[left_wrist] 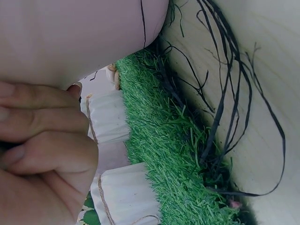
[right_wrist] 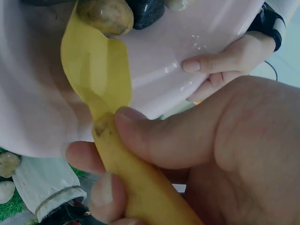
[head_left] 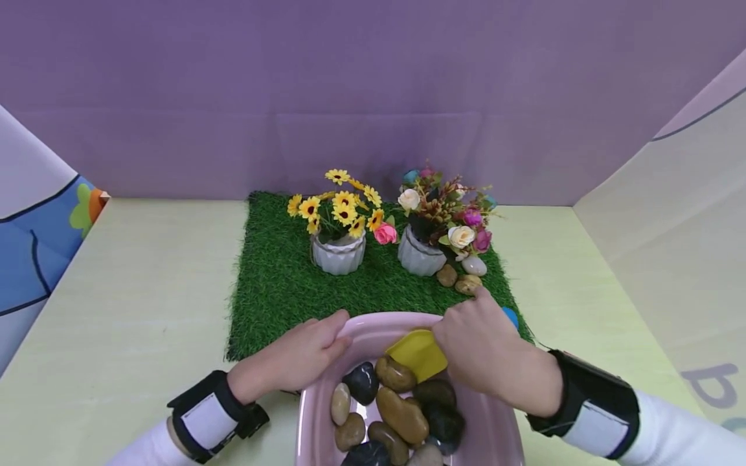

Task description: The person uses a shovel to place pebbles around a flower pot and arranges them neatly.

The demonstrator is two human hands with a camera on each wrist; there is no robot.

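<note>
A pink basin (head_left: 410,318) holds several wet stones, brown, black and pale. My left hand (head_left: 311,346) grips its far left rim, thumb over the inner side; the left wrist view has that hand's curled fingers (left_wrist: 47,112) against the outer wall. In my right hand (head_left: 486,343) is a small yellow shovel (right_wrist: 101,70), held by its handle with the thumb along the top. The shovel's blade reaches down inside the basin, beside a brown stone (head_left: 395,373). The end of the handle is hidden behind the hand in the head view.
Behind the basin lies a mat of artificial grass (head_left: 268,291). On it stand a pot of yellow flowers (head_left: 339,254) and a pot of mixed flowers (head_left: 421,254), with three stones beside the latter, one a white stone (head_left: 474,265). Dark strands (left_wrist: 229,93) trail from the mat's edge.
</note>
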